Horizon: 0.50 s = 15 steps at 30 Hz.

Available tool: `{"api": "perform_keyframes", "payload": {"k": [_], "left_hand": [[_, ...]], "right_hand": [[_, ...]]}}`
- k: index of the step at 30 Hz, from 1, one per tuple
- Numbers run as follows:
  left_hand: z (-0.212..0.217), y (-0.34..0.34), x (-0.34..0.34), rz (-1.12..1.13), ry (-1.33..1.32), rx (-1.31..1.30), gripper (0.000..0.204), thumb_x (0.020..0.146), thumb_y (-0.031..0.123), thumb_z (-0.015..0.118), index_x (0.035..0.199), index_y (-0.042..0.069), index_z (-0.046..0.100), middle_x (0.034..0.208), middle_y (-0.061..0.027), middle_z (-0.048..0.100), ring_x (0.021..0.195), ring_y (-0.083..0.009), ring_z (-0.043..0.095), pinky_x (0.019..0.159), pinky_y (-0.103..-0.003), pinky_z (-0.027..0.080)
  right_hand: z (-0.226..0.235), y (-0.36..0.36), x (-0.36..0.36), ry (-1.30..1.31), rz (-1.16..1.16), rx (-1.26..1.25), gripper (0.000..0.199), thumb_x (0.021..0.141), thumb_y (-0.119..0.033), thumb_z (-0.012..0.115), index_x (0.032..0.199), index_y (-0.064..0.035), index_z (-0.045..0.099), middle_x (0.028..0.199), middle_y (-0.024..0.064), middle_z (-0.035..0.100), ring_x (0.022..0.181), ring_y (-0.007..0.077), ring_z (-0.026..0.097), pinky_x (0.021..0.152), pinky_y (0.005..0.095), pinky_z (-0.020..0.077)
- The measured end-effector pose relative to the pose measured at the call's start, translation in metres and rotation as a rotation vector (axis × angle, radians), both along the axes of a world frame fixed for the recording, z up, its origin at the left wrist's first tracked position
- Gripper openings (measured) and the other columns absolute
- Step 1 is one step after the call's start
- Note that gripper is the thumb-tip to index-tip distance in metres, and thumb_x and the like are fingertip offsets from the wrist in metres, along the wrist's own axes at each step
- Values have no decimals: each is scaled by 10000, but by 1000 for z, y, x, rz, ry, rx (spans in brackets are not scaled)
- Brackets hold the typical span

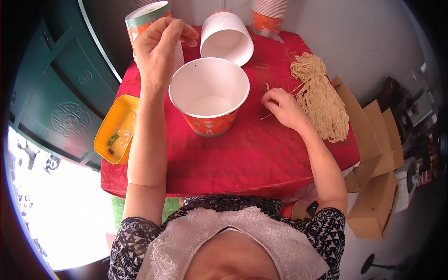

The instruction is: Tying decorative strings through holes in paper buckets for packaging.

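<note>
An orange-printed paper bucket (210, 125) with a white inside stands upright in the middle of the red-covered table, a small dark hole below its far rim. My left hand (161, 49) is raised at the bucket's far left, fingers pinched together; whatever they hold is too small to make out. To the bucket's right, my right hand (284, 108) is closed on a thin beige cord, with short ends showing by the fingers. Close beside that hand lies a bundle of beige cord (322, 105), tied near its far end.
A yellow tray (105, 140) with small bits in it sits at the table's left edge. Behind are a stack of paper buckets (135, 28), white buckets lying on their side (226, 39) and another stack (269, 14). Open cardboard boxes (373, 205) stand right of the table.
</note>
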<state>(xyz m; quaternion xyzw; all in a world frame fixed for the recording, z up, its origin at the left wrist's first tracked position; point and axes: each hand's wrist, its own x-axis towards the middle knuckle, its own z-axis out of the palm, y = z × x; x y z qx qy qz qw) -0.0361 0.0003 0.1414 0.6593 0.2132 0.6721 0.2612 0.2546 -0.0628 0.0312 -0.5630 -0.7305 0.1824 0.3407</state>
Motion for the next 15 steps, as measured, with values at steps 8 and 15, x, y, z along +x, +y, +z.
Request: {"api": "perform_keyframes", "payload": {"k": [8, 15], "left_hand": [[5, -6, 1, 2, 29, -46, 238, 928, 151, 550, 831, -26, 678, 773, -94, 698, 696, -140, 657, 686, -284, 545], [5, -16, -4, -162, 436, -256, 230, 911, 179, 566, 889, -27, 666, 806, -90, 683, 780, -162, 654, 772, -311, 518]], "right_hand": [[-34, -4, 26, -245, 150, 46, 121, 791, -91, 713, 899, -47, 679, 1032, 108, 571, 1022, 296, 509, 941, 397, 414], [-46, 1, 28, -282, 146, 72, 110, 791, -123, 722, 837, -39, 668, 972, 103, 572, 975, 282, 506, 917, 402, 403]]}}
